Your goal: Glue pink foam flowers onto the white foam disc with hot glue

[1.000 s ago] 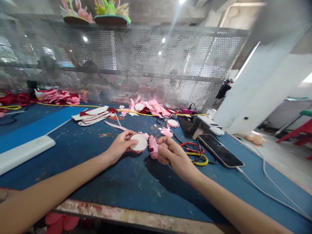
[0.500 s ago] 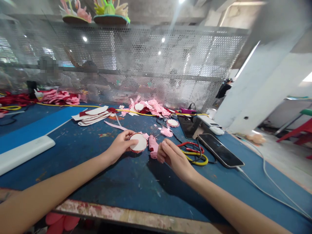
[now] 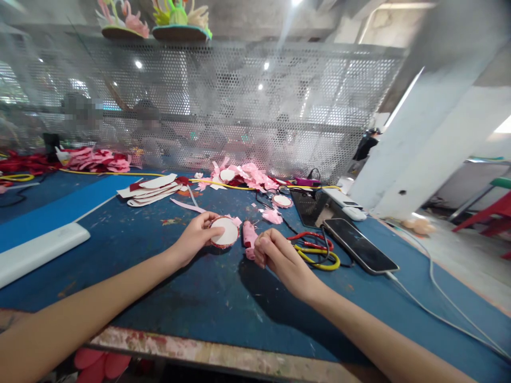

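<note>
A white round disc [image 3: 225,234] with a red, ruffled rim is gripped in my left hand [image 3: 194,239], thumb on its face and the other fingers beneath. My right hand [image 3: 281,260] is closed, fingertips pinched together; whether something small is between them I cannot make out. Just left of that hand, a pink glue gun [image 3: 249,236] lies on the blue table [image 3: 191,303], between the disc and my right fingers. A pink paper scrap [image 3: 236,220] shows behind the disc.
White card pieces [image 3: 154,190] lie stacked at the back left. Pink paper petals [image 3: 251,175] are heaped by the mesh screen [image 3: 239,106]. To the right are scissors with red and yellow handles [image 3: 321,255], a phone [image 3: 359,246] on a cable, and another disc [image 3: 282,201].
My left hand and the disc have shifted very slightly left. The right hand has turned a little, its fingers curled closer by the glue gun.
</note>
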Motion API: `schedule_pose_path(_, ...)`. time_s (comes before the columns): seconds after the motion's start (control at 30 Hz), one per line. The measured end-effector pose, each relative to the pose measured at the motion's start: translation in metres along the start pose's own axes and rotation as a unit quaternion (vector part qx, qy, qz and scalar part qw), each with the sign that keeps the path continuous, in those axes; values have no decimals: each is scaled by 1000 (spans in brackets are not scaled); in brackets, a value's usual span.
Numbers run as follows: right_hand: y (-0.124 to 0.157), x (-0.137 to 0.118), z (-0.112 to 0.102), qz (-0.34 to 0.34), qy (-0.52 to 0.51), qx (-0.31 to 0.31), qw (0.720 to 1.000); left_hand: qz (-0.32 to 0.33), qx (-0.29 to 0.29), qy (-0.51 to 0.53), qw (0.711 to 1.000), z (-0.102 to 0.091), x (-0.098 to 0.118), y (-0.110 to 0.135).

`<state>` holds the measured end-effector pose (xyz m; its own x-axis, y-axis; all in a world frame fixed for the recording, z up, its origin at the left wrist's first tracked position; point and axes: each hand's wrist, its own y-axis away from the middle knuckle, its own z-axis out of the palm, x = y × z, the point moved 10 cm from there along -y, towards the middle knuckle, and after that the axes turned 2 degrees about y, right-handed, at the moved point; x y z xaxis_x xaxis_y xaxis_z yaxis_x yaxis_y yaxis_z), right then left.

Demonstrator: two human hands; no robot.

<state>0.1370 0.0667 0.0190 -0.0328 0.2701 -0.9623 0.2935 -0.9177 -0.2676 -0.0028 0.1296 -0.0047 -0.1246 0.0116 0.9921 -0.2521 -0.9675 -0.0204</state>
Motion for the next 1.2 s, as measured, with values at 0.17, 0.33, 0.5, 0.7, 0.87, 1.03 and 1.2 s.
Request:
schedule_pose_path(0.17, 0, 1, 5, 13, -21, -24, 999, -3, -2, -4, 1000, 0, -1, 0)
schedule_pose_path(0.33, -5, 6, 1, 38, -93, -7, 995, -1, -6, -4, 1000, 1, 0, 0)
schedule_pose_path(0.5, -6, 4, 3, 75, -191, -10, 979, 6, -1, -21, 1000, 0, 2, 0)
schedule_pose_path(0.7, 0, -4, 12, 99, -239, -36, 965, 17, -5, -38, 999, 1, 3, 0)
schedule_pose_path(0.87, 1, -3, 14, 103, -266, -46, 957, 69, -5, -111, 991, -4, 9, -8)
schedule_pose_path(1.03, -2, -4, 10, 91, -265, -33, 959, 111, -33, -285, 951, -12, 12, -21)
schedule_pose_path(1.2, -2, -5, 12, 83, -258, -45, 962, 168, 10, -456, 874, -26, 22, -27)
